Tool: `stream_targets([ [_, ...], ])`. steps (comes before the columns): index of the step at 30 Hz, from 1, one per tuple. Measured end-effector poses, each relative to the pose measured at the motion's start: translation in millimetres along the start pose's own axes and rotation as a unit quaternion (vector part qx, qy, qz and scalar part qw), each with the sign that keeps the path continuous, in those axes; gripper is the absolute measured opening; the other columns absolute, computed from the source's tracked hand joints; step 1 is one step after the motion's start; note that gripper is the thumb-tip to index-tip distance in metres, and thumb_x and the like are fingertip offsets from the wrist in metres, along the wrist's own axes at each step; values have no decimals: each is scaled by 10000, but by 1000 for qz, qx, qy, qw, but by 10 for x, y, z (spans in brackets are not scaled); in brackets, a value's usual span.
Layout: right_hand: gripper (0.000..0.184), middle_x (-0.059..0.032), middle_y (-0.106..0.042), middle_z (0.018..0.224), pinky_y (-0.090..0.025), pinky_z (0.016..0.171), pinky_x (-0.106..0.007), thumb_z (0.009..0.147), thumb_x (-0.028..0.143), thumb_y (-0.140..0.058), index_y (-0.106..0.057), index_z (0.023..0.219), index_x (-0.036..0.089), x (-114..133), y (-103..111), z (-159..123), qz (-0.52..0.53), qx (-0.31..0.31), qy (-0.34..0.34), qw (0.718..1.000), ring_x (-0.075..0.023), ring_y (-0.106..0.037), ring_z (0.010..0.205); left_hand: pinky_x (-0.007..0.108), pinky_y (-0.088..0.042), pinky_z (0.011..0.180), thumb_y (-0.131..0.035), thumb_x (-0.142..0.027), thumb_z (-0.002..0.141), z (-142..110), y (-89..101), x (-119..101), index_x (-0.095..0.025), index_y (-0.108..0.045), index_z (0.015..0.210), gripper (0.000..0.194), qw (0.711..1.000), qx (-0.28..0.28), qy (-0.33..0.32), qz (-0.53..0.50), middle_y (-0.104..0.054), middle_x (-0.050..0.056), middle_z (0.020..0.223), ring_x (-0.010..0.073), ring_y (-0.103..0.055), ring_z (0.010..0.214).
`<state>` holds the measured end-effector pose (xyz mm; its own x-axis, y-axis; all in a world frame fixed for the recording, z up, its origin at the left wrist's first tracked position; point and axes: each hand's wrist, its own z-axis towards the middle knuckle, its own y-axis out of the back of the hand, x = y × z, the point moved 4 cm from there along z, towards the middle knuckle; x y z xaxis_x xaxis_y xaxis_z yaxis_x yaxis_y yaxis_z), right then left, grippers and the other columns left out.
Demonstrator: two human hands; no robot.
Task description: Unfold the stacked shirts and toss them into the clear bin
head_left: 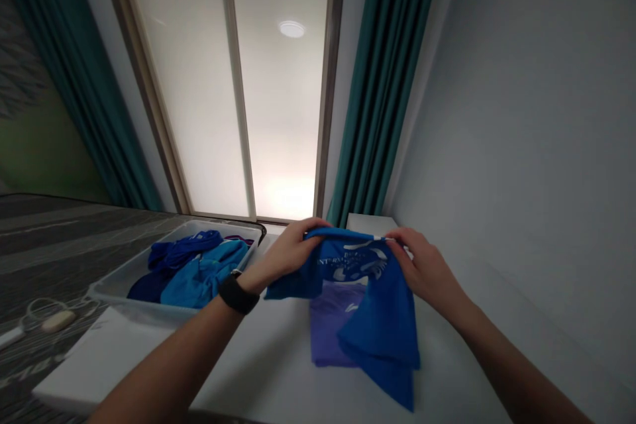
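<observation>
A blue T-shirt [385,318] with white print hangs between my two hands above the white table. Its upper edge is stretched taut, and one side droops lower on the right. My left hand [298,245], with a black band on the wrist, grips the left end of that edge. At the right end, next to a small white tag, my right hand [417,258] pinches the cloth. Behind and below the shirt lies a folded purple garment [330,331], partly covered by the hanging blue fabric.
A clear plastic bin [139,308] on the left holds several crumpled blue garments [209,275]. The white table [263,371] runs beneath everything. Farther left, a white cable and plug [57,321] lie on a dark patterned surface. A wall [536,146] rises close on the right.
</observation>
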<state>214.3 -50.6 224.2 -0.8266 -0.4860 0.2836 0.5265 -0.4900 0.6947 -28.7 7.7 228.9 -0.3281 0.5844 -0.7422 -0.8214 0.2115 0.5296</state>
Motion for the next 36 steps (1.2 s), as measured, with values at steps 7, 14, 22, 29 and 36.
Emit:
stream_targets([
  [7,268,-121,-656,1023,-416,862,-400,927,135,-407,-598,1113,162,-232,-477,348,-135,138,26,981,-255,-585,979,379,-506,846,-535,-257,859,214,-8,486,-200,-642,1131,298,977,72,40,195,-681,98,1093,268,-643,978],
  [14,176,-77,-671,978,-449,811,-352,901,306,-576,-635,1018,189,-95,-1120,-448,-87,270,38,958,-232,-622,911,388,-434,921,-619,-398,841,-428,-533,962,-237,-590,1203,397,913,225,-83,331,-613,93,1140,269,-593,1024],
  [22,215,-102,-679,930,-420,799,-383,878,67,-442,-614,907,191,-95,-1252,-863,-168,238,37,956,-261,-604,908,371,-434,860,-539,-169,874,-719,-761,1114,-204,-612,973,128,876,218,-126,411,-660,74,968,259,-620,938],
  [29,228,-70,-662,1009,-431,832,-372,943,360,-439,-557,1075,217,-165,-956,-764,4,218,-87,972,-233,-605,913,315,-478,786,-369,-241,957,-375,-403,796,-219,-551,1068,215,983,27,17,182,-694,53,955,219,-654,881],
  [36,341,-117,-695,1058,-409,902,-419,746,94,-519,-633,1055,183,-232,-1183,-1072,-51,205,-127,969,-293,-594,1041,316,-477,872,-399,-265,950,-162,-307,168,-239,-587,1115,252,979,8,-73,192,-689,49,1085,219,-643,983],
])
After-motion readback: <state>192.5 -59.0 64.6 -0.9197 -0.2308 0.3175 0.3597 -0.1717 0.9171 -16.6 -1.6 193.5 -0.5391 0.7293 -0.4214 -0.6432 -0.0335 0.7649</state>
